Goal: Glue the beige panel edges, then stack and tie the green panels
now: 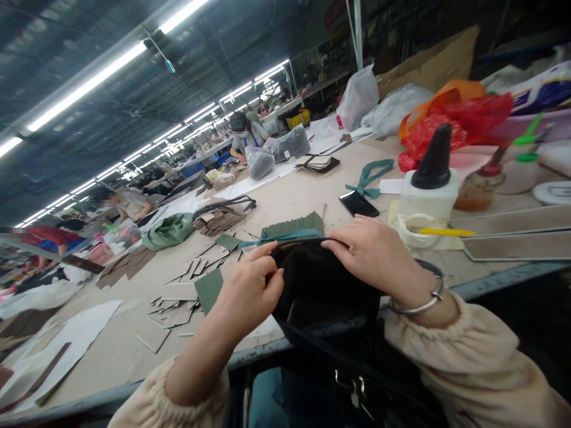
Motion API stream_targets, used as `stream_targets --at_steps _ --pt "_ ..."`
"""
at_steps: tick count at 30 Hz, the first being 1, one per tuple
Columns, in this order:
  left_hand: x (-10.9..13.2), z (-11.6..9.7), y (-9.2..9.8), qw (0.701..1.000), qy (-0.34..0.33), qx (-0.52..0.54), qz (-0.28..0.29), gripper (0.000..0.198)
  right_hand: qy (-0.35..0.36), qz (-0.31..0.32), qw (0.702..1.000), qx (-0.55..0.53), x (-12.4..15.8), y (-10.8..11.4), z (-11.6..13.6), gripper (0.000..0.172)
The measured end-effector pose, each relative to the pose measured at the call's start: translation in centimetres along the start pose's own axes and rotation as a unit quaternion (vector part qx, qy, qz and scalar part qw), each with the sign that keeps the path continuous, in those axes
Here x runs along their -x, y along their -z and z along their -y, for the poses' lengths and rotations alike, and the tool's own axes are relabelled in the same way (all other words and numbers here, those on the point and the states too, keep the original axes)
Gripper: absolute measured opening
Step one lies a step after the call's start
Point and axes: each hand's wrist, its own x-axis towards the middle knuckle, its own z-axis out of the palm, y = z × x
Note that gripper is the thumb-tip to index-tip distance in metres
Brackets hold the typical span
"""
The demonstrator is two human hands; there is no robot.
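A black bag (330, 285) rests against the table's front edge, its mouth towards me and metal hardware on its lower part. My left hand (254, 279) is closed on the left end of the bag's rim, thumb and fingers pinching the edge. At the rim's right end, my right hand (375, 249) grips the same edge, thumb on the near side. Just behind the bag stands a stack of green pieces (292, 227) with a teal strip around it. To the left of my left hand lies a flat green piece (209, 289).
Loose grey-green pieces (178, 300) lie scattered on the table at left. A phone (359, 204), a white bottle with a black cap (430, 190) and a tape roll (414, 232) stand at right. Behind are plastic bags (359, 98). A co-worker (247, 139) sits across the room.
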Motion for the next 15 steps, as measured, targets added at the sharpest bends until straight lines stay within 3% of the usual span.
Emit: stream_targets --at_steps 5,9,12,15 --pt "0.0 1.3 -0.4 0.996 0.05 0.065 -0.04 0.025 -0.006 0.008 1.0 0.002 -0.1 0.0 0.0 0.025" --pt "-0.4 0.8 0.0 0.998 0.067 -0.01 0.009 0.012 -0.003 0.017 1.0 0.007 -0.1 -0.1 0.0 0.025" --pt "-1.0 0.3 0.3 0.995 0.043 -0.064 0.057 0.033 -0.002 0.019 1.0 0.012 -0.2 -0.2 -0.1 0.026" --pt "-2.0 -0.1 0.1 0.996 0.017 -0.083 0.042 0.039 -0.006 0.016 1.0 0.017 -0.2 -0.3 -0.1 0.025"
